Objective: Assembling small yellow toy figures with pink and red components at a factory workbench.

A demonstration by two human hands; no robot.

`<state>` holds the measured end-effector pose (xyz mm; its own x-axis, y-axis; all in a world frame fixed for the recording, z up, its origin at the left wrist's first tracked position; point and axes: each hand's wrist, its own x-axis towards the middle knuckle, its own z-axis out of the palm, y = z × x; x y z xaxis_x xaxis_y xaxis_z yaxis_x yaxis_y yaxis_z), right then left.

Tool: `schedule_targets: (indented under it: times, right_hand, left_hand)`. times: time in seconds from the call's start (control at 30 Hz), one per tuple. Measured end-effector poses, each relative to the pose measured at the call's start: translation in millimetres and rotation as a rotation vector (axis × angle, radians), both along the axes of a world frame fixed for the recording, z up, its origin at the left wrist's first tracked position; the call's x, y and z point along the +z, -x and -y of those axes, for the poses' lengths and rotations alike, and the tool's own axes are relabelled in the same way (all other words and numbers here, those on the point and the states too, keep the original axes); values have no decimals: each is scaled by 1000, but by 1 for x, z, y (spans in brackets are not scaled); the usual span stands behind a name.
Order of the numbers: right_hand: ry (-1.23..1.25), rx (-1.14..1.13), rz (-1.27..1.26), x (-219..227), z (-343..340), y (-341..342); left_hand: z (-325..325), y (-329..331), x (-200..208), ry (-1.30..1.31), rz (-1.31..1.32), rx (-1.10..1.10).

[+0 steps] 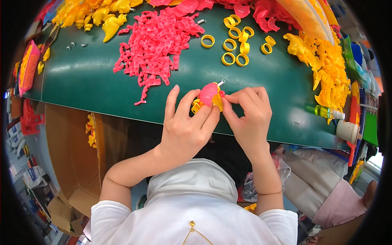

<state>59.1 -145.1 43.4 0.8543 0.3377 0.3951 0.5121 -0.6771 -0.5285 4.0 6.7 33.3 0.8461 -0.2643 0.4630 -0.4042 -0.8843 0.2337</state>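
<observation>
My left hand [184, 128] grips a small plastic toy assembly with a rounded pink shell [208, 92] and a yellow body [197, 106], just above the table's near edge. A silvery metal piece [221, 83], perhaps a spring, sticks out at its upper right. Thumb and forefinger of my right hand [252, 118] are pinched at the assembly's right side, on a small pink plastic piece [222, 94]. The fingertips partly hide that piece. Beyond my hands lies a heap of small pink plastic pieces [153, 47].
The green table [94, 81] carries several yellow rings [228, 59], yellow moulded parts [112, 26], pink shells [185, 6] and more yellow parts [332, 81]. A small spray bottle [324, 112] lies at right. Below left stands an open cardboard box [73, 151]. Another person's legs [312, 179] are at lower right.
</observation>
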Motion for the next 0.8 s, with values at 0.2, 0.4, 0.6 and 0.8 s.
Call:
schedule_targets:
  times: [0.2, 0.4, 0.6, 0.8]
  right_hand:
    - [0, 27, 8, -5, -3, 0]
    - [43, 36, -27, 6, 11, 10]
    - [-196, 64, -264, -6, 14, 5]
    - [-513, -114, -461, 11, 41, 8]
  left_hand:
    - [-2, -3, 0, 0, -30, -3]
    - [-4, -4, 5, 23, -15, -73]
    - [-2, -1, 0, 18, 84, -48]
    - [1, 6, 0, 210, 267, -248]
